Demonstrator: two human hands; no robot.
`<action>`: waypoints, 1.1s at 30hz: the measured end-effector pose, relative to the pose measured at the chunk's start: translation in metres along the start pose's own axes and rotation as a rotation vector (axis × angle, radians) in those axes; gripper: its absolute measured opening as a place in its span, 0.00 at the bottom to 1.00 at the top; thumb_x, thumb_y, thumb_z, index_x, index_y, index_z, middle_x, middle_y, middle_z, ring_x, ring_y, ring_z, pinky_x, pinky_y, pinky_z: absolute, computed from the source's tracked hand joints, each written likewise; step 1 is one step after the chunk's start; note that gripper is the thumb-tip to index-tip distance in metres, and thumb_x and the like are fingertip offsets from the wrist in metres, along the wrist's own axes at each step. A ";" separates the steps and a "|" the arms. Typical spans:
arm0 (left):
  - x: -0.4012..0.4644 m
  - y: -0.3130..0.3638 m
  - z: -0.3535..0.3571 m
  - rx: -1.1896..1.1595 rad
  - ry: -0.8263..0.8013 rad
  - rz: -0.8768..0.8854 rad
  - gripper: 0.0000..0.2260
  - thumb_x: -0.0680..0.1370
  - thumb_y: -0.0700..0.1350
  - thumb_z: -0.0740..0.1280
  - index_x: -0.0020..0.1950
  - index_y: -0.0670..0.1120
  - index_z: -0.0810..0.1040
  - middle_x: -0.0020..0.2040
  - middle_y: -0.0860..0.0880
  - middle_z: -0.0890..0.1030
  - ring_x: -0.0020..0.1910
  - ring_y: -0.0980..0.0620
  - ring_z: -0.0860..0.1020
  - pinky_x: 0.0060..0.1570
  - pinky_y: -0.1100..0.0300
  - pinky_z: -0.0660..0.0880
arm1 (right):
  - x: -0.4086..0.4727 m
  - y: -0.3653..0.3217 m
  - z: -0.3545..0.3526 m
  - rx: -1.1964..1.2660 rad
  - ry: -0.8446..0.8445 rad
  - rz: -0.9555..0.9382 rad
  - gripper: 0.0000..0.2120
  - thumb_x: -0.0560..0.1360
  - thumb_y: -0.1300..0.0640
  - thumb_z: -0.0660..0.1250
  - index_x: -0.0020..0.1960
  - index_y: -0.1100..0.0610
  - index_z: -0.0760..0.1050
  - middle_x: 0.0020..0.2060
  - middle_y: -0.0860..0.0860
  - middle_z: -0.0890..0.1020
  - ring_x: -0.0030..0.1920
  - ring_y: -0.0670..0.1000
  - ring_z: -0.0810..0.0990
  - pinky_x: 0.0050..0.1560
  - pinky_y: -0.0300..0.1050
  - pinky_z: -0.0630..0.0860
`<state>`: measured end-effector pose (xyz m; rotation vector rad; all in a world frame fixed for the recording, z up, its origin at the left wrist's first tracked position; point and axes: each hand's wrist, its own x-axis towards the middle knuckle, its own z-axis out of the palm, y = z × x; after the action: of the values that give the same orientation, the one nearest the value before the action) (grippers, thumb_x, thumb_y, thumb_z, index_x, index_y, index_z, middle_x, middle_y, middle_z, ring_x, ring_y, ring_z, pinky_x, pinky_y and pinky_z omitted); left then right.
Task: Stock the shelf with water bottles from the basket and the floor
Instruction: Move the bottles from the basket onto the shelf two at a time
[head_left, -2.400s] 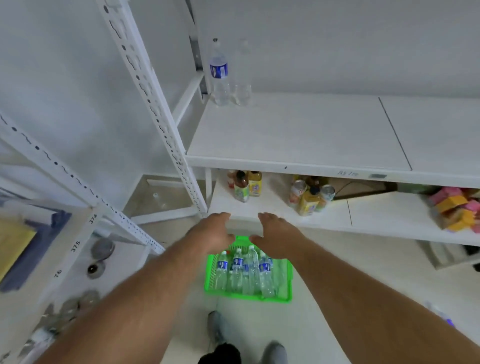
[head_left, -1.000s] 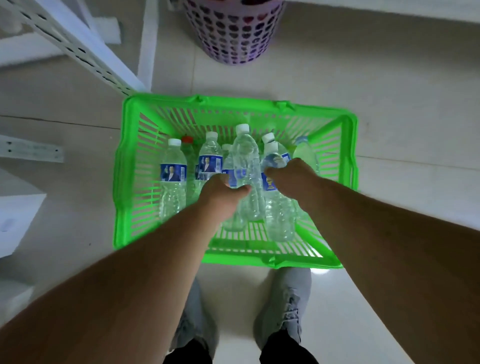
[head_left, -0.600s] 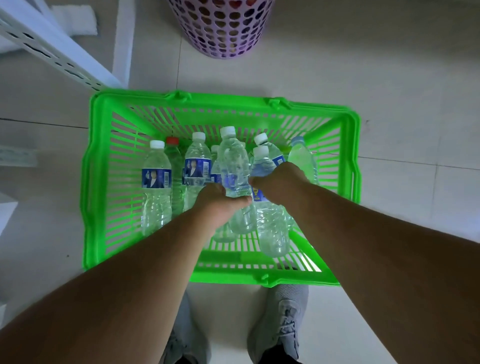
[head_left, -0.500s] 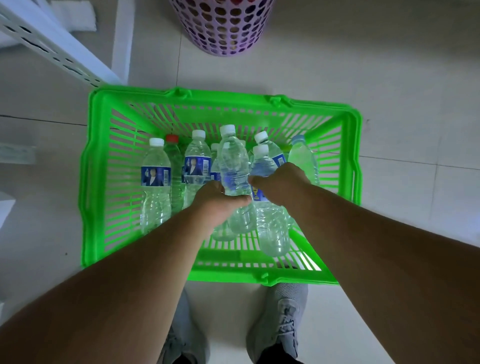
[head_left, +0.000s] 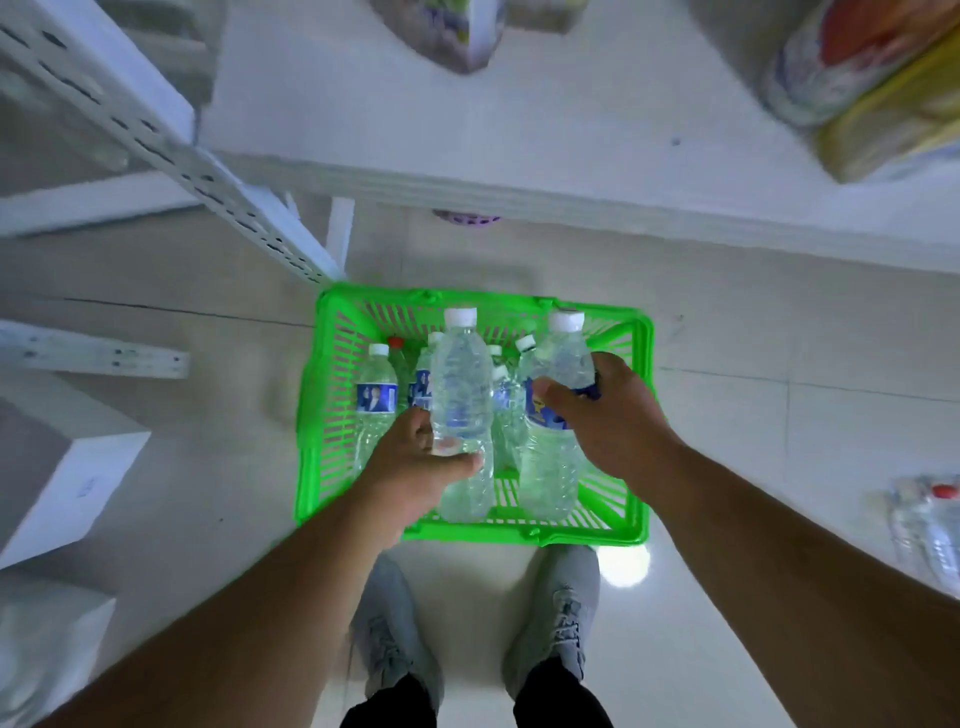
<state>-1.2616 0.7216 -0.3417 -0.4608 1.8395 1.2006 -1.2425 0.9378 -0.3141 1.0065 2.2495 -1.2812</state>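
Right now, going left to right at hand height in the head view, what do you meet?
White box → green slatted plastic basket → left hand → unlabelled clear water bottle → blue-labelled clear water bottle → right hand.

Two upright bottles (head_left: 462, 395) above basket (head_left: 311, 415)

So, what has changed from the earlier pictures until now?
Both hands have lifted: the left hand raised the unlabelled bottle and the right hand raised the blue-labelled bottle, each already gripped. The green basket stayed on the floor with the other bottles inside.

Head-worn view, steeply downward
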 end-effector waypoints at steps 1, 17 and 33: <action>-0.023 0.014 -0.010 -0.009 -0.004 0.031 0.24 0.61 0.46 0.79 0.54 0.45 0.76 0.51 0.44 0.84 0.51 0.46 0.82 0.53 0.47 0.77 | -0.019 -0.020 -0.014 0.034 0.009 -0.015 0.15 0.70 0.42 0.74 0.50 0.49 0.79 0.38 0.45 0.84 0.38 0.44 0.81 0.35 0.37 0.74; -0.401 0.210 -0.130 0.021 -0.039 0.499 0.17 0.69 0.39 0.77 0.56 0.50 0.80 0.50 0.55 0.86 0.50 0.60 0.83 0.47 0.70 0.75 | -0.347 -0.283 -0.205 0.203 0.115 -0.358 0.13 0.71 0.43 0.74 0.54 0.44 0.80 0.44 0.40 0.85 0.45 0.40 0.83 0.46 0.41 0.79; -0.568 0.304 -0.128 -0.004 0.222 0.767 0.21 0.65 0.35 0.79 0.54 0.48 0.79 0.48 0.50 0.86 0.49 0.51 0.84 0.51 0.54 0.79 | -0.478 -0.380 -0.327 0.218 0.234 -0.706 0.17 0.70 0.40 0.73 0.56 0.46 0.80 0.47 0.43 0.85 0.47 0.44 0.83 0.51 0.47 0.80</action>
<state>-1.2150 0.6697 0.3112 0.1510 2.2987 1.6982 -1.1838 0.8962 0.3748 0.4315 2.8306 -1.7898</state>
